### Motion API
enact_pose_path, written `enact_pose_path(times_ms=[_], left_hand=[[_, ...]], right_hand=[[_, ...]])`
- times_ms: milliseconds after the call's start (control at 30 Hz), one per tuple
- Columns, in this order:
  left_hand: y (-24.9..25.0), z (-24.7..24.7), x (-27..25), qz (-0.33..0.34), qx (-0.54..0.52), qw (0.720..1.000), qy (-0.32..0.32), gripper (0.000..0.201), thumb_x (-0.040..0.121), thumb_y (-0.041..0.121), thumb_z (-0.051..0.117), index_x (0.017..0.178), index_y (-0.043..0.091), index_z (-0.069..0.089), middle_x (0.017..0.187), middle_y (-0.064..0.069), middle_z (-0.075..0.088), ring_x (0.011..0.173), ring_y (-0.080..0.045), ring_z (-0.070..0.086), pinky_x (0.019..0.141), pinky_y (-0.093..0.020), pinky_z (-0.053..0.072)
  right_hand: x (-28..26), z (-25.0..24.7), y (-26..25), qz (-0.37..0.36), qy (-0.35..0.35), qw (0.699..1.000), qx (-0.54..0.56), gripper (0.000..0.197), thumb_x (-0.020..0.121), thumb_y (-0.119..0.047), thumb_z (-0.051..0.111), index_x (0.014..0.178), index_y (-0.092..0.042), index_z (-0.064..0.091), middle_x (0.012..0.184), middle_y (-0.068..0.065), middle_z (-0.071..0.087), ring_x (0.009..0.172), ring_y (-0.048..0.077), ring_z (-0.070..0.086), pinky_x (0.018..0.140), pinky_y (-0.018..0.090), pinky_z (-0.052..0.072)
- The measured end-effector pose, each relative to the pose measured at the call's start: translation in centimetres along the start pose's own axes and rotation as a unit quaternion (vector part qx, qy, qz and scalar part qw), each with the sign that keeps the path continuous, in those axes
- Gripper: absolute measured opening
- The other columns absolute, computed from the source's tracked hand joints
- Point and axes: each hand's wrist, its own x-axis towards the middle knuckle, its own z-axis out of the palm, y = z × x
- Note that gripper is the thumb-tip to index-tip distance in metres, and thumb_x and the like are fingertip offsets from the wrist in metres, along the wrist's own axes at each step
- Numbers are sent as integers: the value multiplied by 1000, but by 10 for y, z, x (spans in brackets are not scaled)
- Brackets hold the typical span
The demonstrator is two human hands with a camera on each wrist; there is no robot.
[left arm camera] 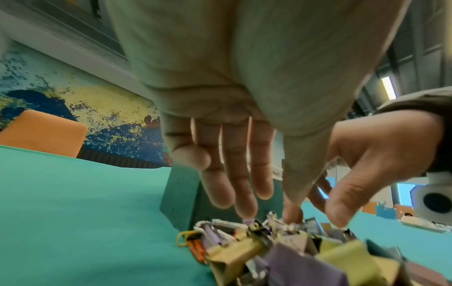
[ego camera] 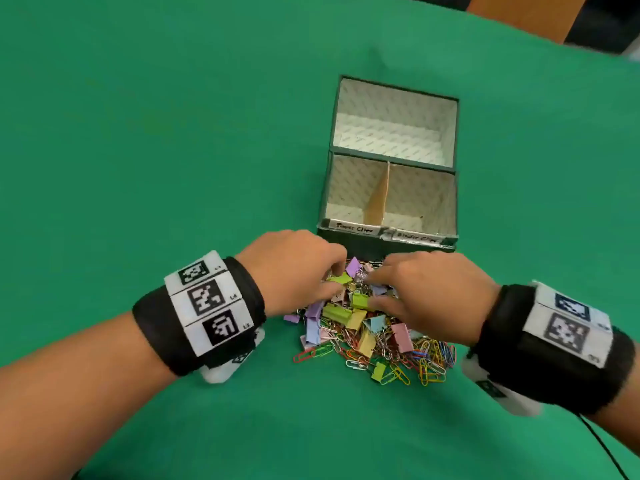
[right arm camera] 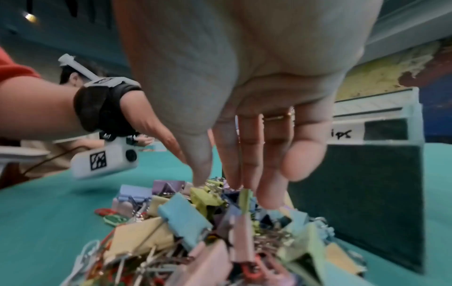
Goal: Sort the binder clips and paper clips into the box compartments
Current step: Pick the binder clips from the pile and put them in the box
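Observation:
A mixed pile of pastel binder clips and coloured paper clips (ego camera: 370, 330) lies on the green cloth just in front of the box (ego camera: 327, 188). The dark green box has a large back compartment and two front ones, labelled Paper Clips (ego camera: 355, 229) on the left and Binder Clips (ego camera: 415, 237) on the right; nothing shows inside any of them. My left hand (ego camera: 329, 278) reaches down into the pile's far left side with its fingers fairly straight, tips touching clips (left arm camera: 281, 251). My right hand (ego camera: 377, 289) does the same from the right, its fingertips (right arm camera: 266, 199) on the heap (right arm camera: 208, 222).
Green cloth (ego camera: 173, 150) covers the whole table. An orange chair (ego camera: 519, 15) stands beyond the far edge. A black cable (ego camera: 602, 445) trails from my right wrist. Another person (right arm camera: 73, 75) sits in the background.

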Motion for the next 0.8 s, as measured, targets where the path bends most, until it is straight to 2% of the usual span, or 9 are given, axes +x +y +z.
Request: enact_pose_path(times_ms=[100, 167, 233, 333, 433, 567, 700, 800], left_hand=[[13, 9, 7, -39, 31, 999, -13, 37, 86, 58, 51, 107, 28, 56, 94, 3, 66, 87, -23, 62, 69, -33, 50], [20, 10, 9, -73, 17, 997, -29, 40, 83, 59, 57, 106, 27, 58, 90, 3, 67, 85, -23, 63, 72, -38, 54], [23, 7, 10, -108, -4, 993, -38, 41, 81, 58, 62, 110, 29, 61, 92, 3, 68, 86, -21, 63, 75, -38, 54], [29, 4, 9, -127, -2, 992, -25, 40, 82, 54, 63, 114, 31, 61, 99, 5, 64, 92, -19, 61, 77, -34, 51], [35, 7, 8, -121, -8, 993, -4, 30, 86, 51, 59, 106, 29, 63, 106, 5, 56, 95, -17, 56, 77, -31, 46], [36, 9, 8, -108, -17, 994, -3, 21, 88, 41, 63, 102, 25, 61, 102, 4, 62, 91, -16, 59, 75, -28, 46], [32, 5, 7, -91, -22, 996, 9, 26, 84, 32, 63, 109, 28, 57, 94, 5, 67, 87, -18, 63, 77, -33, 53], [30, -4, 1, -76, -15, 996, 39, 30, 84, 33, 58, 114, 32, 57, 90, 4, 70, 86, -19, 63, 79, -35, 53]], right_hand=[[3, 12, 6, 7, 27, 1000, 8, 24, 95, -37, 43, 115, -34, 56, 108, -4, 59, 96, 27, 63, 63, 33, 44], [5, 17, 11, 17, 15, 1000, 10, 26, 93, -32, 47, 115, -31, 59, 106, -1, 63, 95, 28, 63, 63, 32, 43], [4, 17, 19, 24, 15, 999, 33, 22, 92, -36, 51, 107, -26, 63, 103, 1, 64, 92, 28, 63, 67, 34, 49], [-2, 17, 29, 24, 45, 995, 90, 21, 90, -44, 56, 96, -27, 65, 98, -4, 65, 89, 23, 62, 72, 35, 52], [-13, 19, 36, 30, 74, 986, 148, 21, 86, -49, 60, 96, -31, 64, 95, -9, 68, 89, 18, 63, 74, 33, 52], [-28, 20, 47, 45, 106, 971, 210, 19, 82, -49, 66, 95, -35, 65, 94, -15, 70, 88, 12, 64, 76, 32, 53], [-37, 17, 49, 50, 149, 952, 265, 16, 90, -36, 61, 103, -37, 69, 98, -16, 71, 81, 6, 62, 79, 30, 52], [-46, 10, 47, 58, 216, 916, 334, 18, 88, -35, 65, 105, -40, 66, 84, -14, 70, 73, 7, 63, 74, 27, 51]])
